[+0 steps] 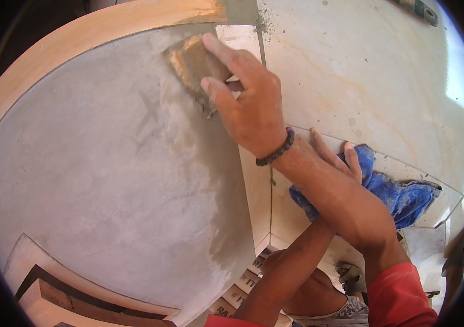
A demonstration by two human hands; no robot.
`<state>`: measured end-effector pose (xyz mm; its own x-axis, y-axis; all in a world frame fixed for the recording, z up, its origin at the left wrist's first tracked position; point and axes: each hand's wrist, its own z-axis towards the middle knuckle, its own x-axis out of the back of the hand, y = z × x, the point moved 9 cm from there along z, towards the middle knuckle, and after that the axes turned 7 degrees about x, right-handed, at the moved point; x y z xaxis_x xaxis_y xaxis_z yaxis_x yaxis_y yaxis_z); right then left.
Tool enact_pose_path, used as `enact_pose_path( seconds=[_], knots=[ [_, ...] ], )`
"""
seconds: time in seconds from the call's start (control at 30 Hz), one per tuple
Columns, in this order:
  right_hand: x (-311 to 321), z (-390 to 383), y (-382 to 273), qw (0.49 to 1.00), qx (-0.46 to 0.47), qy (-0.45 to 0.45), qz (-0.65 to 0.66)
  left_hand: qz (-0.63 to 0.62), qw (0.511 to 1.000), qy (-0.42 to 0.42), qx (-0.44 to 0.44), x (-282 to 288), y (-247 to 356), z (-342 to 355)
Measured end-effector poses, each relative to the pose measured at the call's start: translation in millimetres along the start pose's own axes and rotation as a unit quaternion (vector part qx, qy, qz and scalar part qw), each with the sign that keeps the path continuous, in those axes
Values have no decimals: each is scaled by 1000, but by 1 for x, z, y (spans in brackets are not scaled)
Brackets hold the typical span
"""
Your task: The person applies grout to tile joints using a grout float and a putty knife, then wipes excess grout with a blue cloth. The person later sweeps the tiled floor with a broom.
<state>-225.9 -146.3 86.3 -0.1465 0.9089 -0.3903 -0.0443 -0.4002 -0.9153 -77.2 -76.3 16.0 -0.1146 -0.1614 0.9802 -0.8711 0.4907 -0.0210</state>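
Observation:
My right hand (248, 95), with a dark beaded bracelet at the wrist, grips a worn tan sponge (196, 62) between thumb and fingers. The sponge lies against a grey cement surface (95, 131), near its far right corner. A darker, wet-looking band runs down that surface's right side. Crossing beneath my right forearm, my left arm reaches to the right. Fingers of my left hand (346, 158) stretch out apart over a crumpled blue cloth (401, 193) on the tiles; the palm is hidden behind my right forearm.
Cream tiles (362, 82) lie to the right, with grey crumbs near the corner. A curved orange-cream border (79, 43) edges the cement's far side. A dark tool handle (422, 11) is at top right. Below are printed cartons (234, 295), a sandalled foot (352, 277) and a cutout frame (79, 289).

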Motion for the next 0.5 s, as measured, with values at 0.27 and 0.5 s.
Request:
enact_pose_path(
  seconds=[0.27,0.5],
  knots=[
    [48,8,17,989,-17,143,23,-102,995,-17,-10,-17,-4,-7],
    [14,8,12,993,-14,22,-117,-31,998,23,-42,1,9,-3]
  ],
)
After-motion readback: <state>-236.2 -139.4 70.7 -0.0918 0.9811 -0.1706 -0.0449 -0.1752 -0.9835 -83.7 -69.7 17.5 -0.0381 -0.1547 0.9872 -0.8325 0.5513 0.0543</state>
